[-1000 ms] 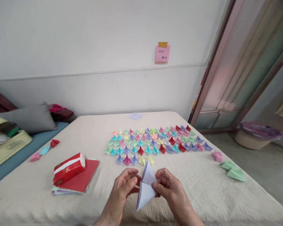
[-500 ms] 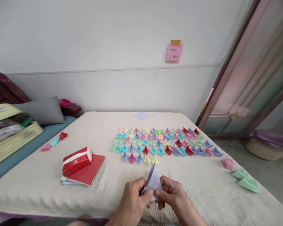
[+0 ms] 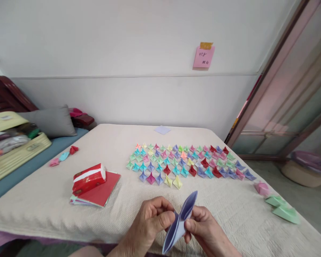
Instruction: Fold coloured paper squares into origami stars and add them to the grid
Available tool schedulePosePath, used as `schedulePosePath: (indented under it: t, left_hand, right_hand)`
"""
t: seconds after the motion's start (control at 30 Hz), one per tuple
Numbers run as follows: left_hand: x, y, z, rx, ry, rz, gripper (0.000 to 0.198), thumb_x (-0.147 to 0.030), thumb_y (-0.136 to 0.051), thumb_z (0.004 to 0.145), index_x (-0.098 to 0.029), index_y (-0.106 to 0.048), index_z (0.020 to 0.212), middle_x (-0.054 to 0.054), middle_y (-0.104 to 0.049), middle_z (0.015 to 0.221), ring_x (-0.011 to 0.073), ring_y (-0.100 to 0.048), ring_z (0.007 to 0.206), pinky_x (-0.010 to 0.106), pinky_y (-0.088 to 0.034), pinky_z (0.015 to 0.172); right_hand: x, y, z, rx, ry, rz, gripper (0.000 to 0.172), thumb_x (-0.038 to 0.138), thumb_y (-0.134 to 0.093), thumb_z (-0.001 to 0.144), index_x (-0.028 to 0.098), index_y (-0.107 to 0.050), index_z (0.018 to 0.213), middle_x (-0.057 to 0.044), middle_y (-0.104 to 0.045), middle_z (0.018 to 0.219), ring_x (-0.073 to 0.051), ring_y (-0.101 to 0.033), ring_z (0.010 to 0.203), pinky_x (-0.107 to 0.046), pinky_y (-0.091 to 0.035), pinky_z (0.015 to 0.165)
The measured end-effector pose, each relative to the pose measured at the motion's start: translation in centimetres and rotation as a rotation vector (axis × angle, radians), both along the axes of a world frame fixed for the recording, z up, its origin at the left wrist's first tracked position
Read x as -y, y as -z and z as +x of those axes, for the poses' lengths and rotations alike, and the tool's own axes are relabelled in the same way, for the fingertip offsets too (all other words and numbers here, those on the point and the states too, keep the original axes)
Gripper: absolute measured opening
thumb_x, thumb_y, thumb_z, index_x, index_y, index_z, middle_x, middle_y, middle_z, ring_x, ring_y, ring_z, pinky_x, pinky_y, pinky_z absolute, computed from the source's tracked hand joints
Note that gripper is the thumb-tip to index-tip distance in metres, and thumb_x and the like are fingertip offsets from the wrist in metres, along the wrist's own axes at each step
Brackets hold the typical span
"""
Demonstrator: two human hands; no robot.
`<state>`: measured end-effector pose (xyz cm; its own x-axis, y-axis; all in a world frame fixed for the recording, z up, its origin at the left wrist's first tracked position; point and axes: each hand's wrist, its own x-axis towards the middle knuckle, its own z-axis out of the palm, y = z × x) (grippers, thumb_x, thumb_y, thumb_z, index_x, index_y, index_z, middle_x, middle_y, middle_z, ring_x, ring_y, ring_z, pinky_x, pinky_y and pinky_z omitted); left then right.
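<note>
A lavender folded origami paper [image 3: 178,228] is between my two hands at the front of the table, tilted, with its pocket-like layers spread apart. My right hand [image 3: 204,228] pinches its right side between thumb and fingers. On the other side, my left hand [image 3: 155,221] has thumb and index finger closed on the paper's upper left edge. Beyond the hands, rows of small folded paper pieces [image 3: 176,162] in many colours stand on the cream cloth. The nearest row ends with a pale yellow piece [image 3: 177,182].
At left, a red tissue pack [image 3: 89,178] lies on a stack of coloured paper [image 3: 111,185]. Pink [image 3: 262,188] and green folded papers [image 3: 286,213] lie along the right edge. A lavender sheet [image 3: 162,130] is at the far edge, below a pink note [image 3: 204,57] on the wall.
The lavender paper has turned from upright with its point up to a slant, and its layers now spread open. My left hand has shifted to its upper left edge.
</note>
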<state>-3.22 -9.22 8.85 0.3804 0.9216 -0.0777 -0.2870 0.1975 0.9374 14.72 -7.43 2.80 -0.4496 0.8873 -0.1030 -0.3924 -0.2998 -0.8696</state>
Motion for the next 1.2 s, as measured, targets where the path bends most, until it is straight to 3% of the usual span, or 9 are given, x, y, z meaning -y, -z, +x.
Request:
schedulePosePath:
  t: [0.13, 0.27, 0.4, 0.67, 0.93, 1.1, 1.2]
  left_hand:
    - [0.0, -0.3, 0.2, 0.056, 0.028, -0.032, 0.028, -0.035, -0.075, 0.068, -0.012, -0.061, 0.078, 0.006, -0.067, 0.064, 0.0205, -0.065, 0.063, 0.029, -0.047, 0.062]
    - [0.0, -0.4, 0.1, 0.032, 0.016, -0.059, 0.026, -0.028, -0.078, 0.063, -0.013, -0.062, 0.078, 0.005, -0.068, 0.067, 0.0185, -0.065, 0.062, 0.026, -0.046, 0.059]
    - [0.1, -0.4, -0.1, -0.001, -0.021, -0.055, 0.021, -0.025, -0.074, 0.065, -0.013, -0.063, 0.078, 0.005, -0.069, 0.069, 0.0202, -0.066, 0.066, 0.028, -0.047, 0.064]
    - [-0.4, -0.1, -0.3, -0.219, -0.010, 0.042, 0.016, -0.014, -0.067, 0.068, -0.014, -0.063, 0.084, 0.003, -0.070, 0.071, 0.0141, -0.061, 0.061, 0.022, -0.041, 0.056]
    - [-0.1, -0.1, 0.0, -0.116, 0.115, -0.021, 0.031, -0.013, -0.070, 0.067, -0.015, -0.066, 0.098, 0.002, -0.069, 0.072, 0.0165, -0.062, 0.063, 0.028, -0.047, 0.064]
    - [-0.2, 0.5, 0.5, -0.146, 0.109, 0.019, 0.019, -0.018, -0.066, 0.072, -0.012, -0.070, 0.090, 0.002, -0.067, 0.067, 0.0165, -0.059, 0.062, 0.026, -0.044, 0.061]
    - [-0.5, 0.9, 0.7, -0.165, 0.065, 0.033, 0.017, -0.019, -0.064, 0.073, -0.011, -0.070, 0.086, 0.002, -0.064, 0.065, 0.0163, -0.056, 0.063, 0.024, -0.041, 0.057]
  right_hand:
    - [0.0, -0.2, -0.1, -0.011, -0.018, 0.000, 0.025, 0.034, -0.084, 0.063, 0.012, -0.074, 0.063, -0.002, -0.065, 0.054, -0.008, -0.055, 0.044, -0.016, -0.043, 0.044]
    - [0.0, -0.2, -0.1, 0.001, -0.035, 0.000, 0.024, 0.034, -0.083, 0.065, 0.012, -0.074, 0.065, -0.002, -0.066, 0.056, -0.008, -0.055, 0.045, -0.017, -0.044, 0.044]
    - [0.0, -0.2, -0.1, 0.014, -0.028, -0.003, 0.024, 0.034, -0.083, 0.064, 0.012, -0.074, 0.065, -0.002, -0.065, 0.055, -0.009, -0.055, 0.046, -0.017, -0.044, 0.044]
    - [0.0, 0.0, -0.1, 0.075, -0.017, -0.004, 0.025, 0.032, -0.083, 0.062, 0.010, -0.071, 0.060, -0.002, -0.062, 0.050, -0.008, -0.051, 0.043, -0.017, -0.043, 0.041]
    - [0.2, -0.5, -0.1, 0.169, -0.023, -0.021, 0.027, 0.031, -0.082, 0.060, 0.012, -0.063, 0.054, 0.001, -0.058, 0.047, -0.007, -0.048, 0.040, -0.016, -0.039, 0.038]
    - [0.2, -0.2, -0.2, 0.257, -0.075, 0.002, 0.029, 0.035, -0.078, 0.064, 0.014, -0.059, 0.056, 0.001, -0.059, 0.047, -0.008, -0.049, 0.040, -0.018, -0.036, 0.039]
    - [0.0, -0.1, -0.5, 0.262, -0.020, 0.021, 0.030, 0.035, -0.077, 0.064, 0.016, -0.054, 0.058, 0.004, -0.054, 0.048, -0.008, -0.045, 0.041, -0.020, -0.035, 0.041]
